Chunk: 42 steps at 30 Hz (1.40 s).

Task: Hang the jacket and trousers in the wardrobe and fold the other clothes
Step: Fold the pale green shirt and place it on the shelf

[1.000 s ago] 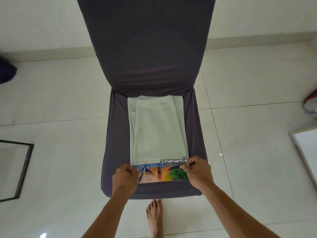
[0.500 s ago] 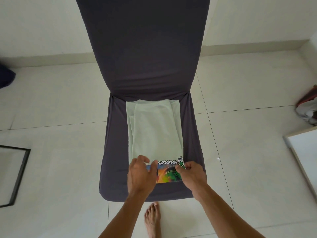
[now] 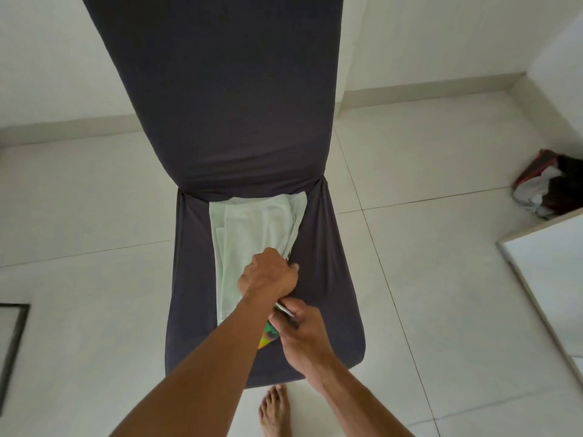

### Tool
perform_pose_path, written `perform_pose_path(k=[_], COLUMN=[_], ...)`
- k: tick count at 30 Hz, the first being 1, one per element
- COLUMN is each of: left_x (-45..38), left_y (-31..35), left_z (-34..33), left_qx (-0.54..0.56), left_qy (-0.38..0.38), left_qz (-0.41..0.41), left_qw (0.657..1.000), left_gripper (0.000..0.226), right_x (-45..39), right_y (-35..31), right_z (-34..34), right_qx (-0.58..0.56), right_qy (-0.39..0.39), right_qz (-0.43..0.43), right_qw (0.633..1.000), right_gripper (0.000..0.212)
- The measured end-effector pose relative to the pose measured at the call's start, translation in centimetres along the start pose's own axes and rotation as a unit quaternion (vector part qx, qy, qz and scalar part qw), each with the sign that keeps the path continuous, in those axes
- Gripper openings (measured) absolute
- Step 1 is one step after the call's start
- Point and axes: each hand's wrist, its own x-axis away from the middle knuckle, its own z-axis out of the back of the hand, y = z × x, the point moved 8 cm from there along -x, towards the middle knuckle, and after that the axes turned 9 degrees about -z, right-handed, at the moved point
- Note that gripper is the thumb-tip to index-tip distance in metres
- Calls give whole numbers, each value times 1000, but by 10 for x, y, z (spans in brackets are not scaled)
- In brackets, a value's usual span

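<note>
Risk: pale green folded t-shirt (image 3: 252,228) on dark grey chair seat (image 3: 328,279) unfolding if left hand (image 3: 268,274), curled gripping its edge, and right hand (image 3: 301,323), pinching the near hem, pull unevenly.

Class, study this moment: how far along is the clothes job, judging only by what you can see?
Done: the pale green shirt lies on the chair seat, already folded into a narrow strip.
In hand: the left hand grips its right edge; the right hand pinches the printed end.
Left: the heap of clothes on the floor. No wardrobe, jacket or trousers show.
</note>
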Motion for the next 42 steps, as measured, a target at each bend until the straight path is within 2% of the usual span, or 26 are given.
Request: perform_pose_path(k=[3,6,9,11,13,15,17,19,21,23,26,33,39,42], left_x=[4,14,22,29,39,53,65,76,84,92,98,76,55,54], left_y=[-4,-11,-19,-24,-28,-33,-37,-47,-60,-74,-89,-87,-65,-64], left_z=[17,28,43,59,73,84,92,97,98,96,95,120,159,154], left_qx=[-51,-19,60,141,289,423,513,560,579,589,590,598,590,588], left_qy=[36,56,84,96,90,58,25,6,5,11,23,32,48,41], left_qz=[-5,-7,-19,-32,-30,-4,22,38,58,85,116,142,91,74], left_qw=[998,998,995,985,953,904,858,828,813,803,799,788,801,805], left_gripper=[34,31,32,30,30,30,28,28,28,28,26,15,19,17], right_x=[9,18,9,5,6,18,33,40,45,53,50,28,11,9], right_y=[-10,-17,1,13,22,31,29,27,17,2,-15,-113,-172,-171], right_z=[-8,-7,9,18,18,6,-3,-3,-2,1,16,54,65,71], right_qx=[-27,-157,-248,-203,-148,-140,-186,-257,-339,-360,-342,-281,-222,-171], right_qy=[-48,-100,-13,35,16,-68,-135,-164,-174,-185,-155,-40,-41,-43], right_qz=[-19,-69,-170,-223,-282,-350,-393,-376,-343,-313,-286,-171,-95,-57], right_qw=[998,980,954,953,948,924,890,875,859,859,882,944,970,983], right_gripper=[16,26,26,29,54,80,81,78,64,54,48,22,19,19])
